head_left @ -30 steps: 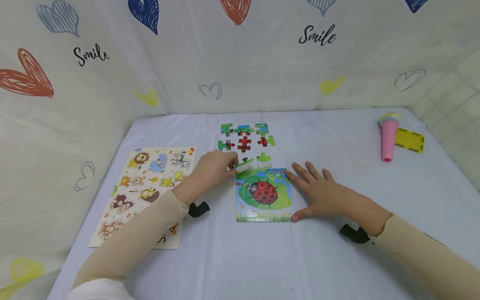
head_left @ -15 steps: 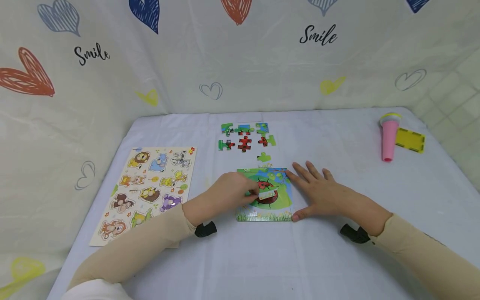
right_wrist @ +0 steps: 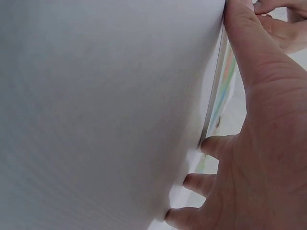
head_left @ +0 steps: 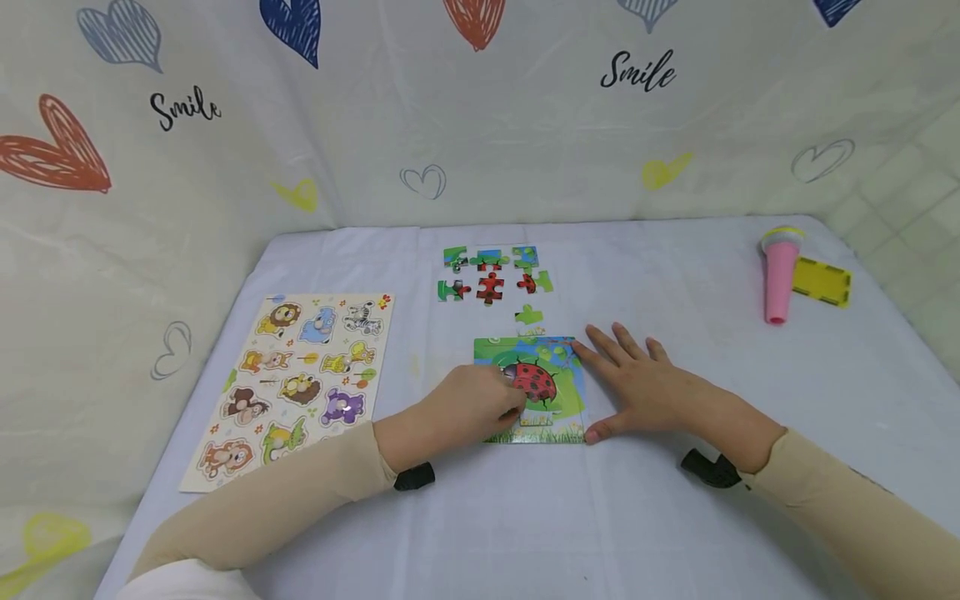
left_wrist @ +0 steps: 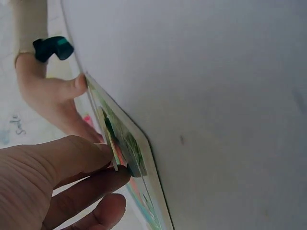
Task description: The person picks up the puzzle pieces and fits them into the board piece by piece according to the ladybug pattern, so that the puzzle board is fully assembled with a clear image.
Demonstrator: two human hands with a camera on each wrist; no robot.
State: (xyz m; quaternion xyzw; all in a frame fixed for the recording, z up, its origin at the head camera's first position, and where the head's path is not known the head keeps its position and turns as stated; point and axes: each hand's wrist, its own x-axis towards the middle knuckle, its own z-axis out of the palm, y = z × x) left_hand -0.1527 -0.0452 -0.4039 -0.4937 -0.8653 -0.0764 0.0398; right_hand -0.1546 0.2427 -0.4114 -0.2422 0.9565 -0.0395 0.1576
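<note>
The ladybug puzzle board [head_left: 566,408] lies flat on the white cloth in the middle of the head view. Over its lower part my left hand [head_left: 465,412] pinches a puzzle piece [head_left: 537,419] between thumb and fingertips. In the left wrist view the piece is tilted just above the board, seen almost edge-on. My right hand [head_left: 648,387] is spread on the cloth, its thumb and index finger touching the board's right edge. The left hand covers the board's lower left part.
Several loose puzzle pieces [head_left: 490,287] lie in rows behind the board. At left is an animal puzzle board [head_left: 307,358], partly under the left forearm. A pink toy microphone [head_left: 781,279] and a yellow plastic piece [head_left: 825,282] lie at the far right.
My left hand has carried the puzzle piece from behind the board's upper left corner toward me and to the right, over the board's lower part. The right hand has stayed still.
</note>
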